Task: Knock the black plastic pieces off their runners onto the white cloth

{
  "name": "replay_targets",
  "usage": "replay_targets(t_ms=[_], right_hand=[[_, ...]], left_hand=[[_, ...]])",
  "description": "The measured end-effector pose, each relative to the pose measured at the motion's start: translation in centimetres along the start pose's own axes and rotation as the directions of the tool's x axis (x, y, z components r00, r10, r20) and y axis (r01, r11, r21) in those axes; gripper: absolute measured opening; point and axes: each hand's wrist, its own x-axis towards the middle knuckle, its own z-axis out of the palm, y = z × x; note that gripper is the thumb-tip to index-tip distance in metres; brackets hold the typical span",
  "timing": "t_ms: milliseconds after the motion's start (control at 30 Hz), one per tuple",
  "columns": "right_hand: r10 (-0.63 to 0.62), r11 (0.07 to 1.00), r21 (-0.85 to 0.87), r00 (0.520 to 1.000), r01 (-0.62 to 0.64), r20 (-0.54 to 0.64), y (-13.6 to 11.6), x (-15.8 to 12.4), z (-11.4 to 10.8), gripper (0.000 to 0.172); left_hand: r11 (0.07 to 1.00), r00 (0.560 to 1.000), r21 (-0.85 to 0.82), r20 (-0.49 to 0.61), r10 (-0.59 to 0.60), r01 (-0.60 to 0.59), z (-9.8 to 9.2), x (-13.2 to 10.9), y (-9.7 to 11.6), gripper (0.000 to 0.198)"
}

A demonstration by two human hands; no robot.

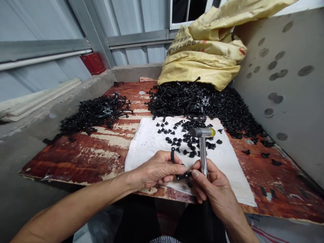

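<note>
My left hand [158, 170] pinches a black jointed strip [172, 156] with small round ends and shiny rivet-like dots. My right hand [215, 184] is closed around a small hammer [203, 152], held upright. Its head is grey at one end and yellow at the other, on a shiny metal shaft. The right thumb and fingertips also meet the lower end of the jointed strip. Behind the hands, small black knob-like pieces [192, 148] lie scattered over a white cloth [149, 145]. Some of the strip is hidden by my fingers.
A yellow woven sack [199, 60] lies with its mouth over a large heap of black parts [192, 98]. Another heap of black strips [101, 111] is at the left of the worn red-brown board [76, 158]. A spotted grey panel [283, 77] borders the right side.
</note>
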Motion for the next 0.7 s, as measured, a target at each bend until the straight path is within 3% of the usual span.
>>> replay_targets(t_ms=[167,300,533,700], right_hand=[[-0.027,0.997,0.063,0.995,0.033,-0.096,-0.2,0.1,0.0,0.031],[-0.033,0.993,0.106,0.993,0.046,-0.113,-0.4,0.2,0.0,0.028],[-0.050,0.991,0.119,0.994,0.062,-0.100,0.3,0.2,-0.4,0.018],[-0.022,0.992,0.118,0.995,0.033,-0.094,-0.1,0.1,-0.3,0.022]], left_hand=[[0.993,0.979,-0.050,-0.181,0.097,-0.108,-2.4,0.6,2.1,0.024],[0.993,0.933,-0.052,-0.351,0.080,-0.105,-4.9,1.7,3.9,0.019],[0.997,0.915,-0.050,-0.403,0.031,-0.056,-5.6,2.8,4.5,0.020],[0.995,0.919,-0.083,-0.393,0.011,-0.048,-5.7,3.1,4.7,0.024]])
